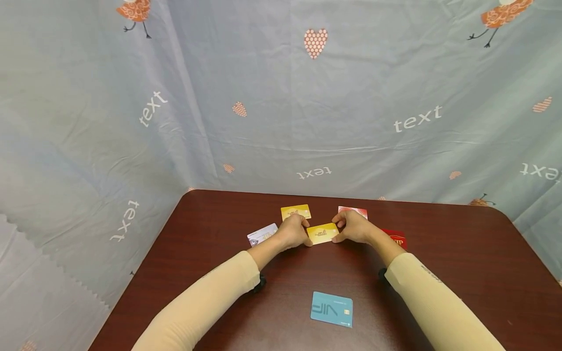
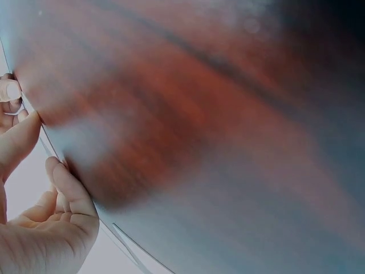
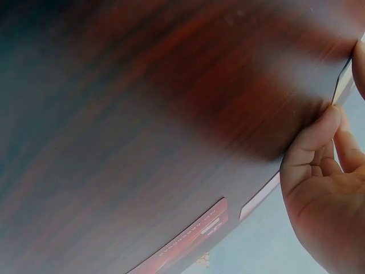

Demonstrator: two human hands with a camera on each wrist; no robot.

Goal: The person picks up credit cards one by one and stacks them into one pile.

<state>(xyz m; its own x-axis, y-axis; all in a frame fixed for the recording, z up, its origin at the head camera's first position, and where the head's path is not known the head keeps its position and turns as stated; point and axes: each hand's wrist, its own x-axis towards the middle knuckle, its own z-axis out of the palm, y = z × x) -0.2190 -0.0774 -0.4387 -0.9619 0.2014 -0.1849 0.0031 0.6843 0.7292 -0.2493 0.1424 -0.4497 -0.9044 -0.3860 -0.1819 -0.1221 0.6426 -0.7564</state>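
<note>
A yellow card (image 1: 322,233) with a brown logo lies between my two hands at the far middle of the table in the head view. My left hand (image 1: 295,231) holds its left edge, thumb at the near corner and fingers at the far one. My right hand (image 1: 354,227) grips the right edge in the same manner; in the right wrist view its thumb and finger pinch the card's thin edge (image 3: 344,80). Just behind the left hand is a second yellow card (image 1: 295,211), partly covered. A pink-and-white card (image 1: 353,211) shows behind the right hand.
A white card (image 1: 262,234) lies left of the left wrist. Right of the right wrist a red VIP card (image 1: 397,239) is partly hidden by the forearm. Nearer me lies a blue VIP card (image 1: 331,309). A printed curtain (image 1: 272,146) hangs behind the dark wooden table (image 1: 456,253).
</note>
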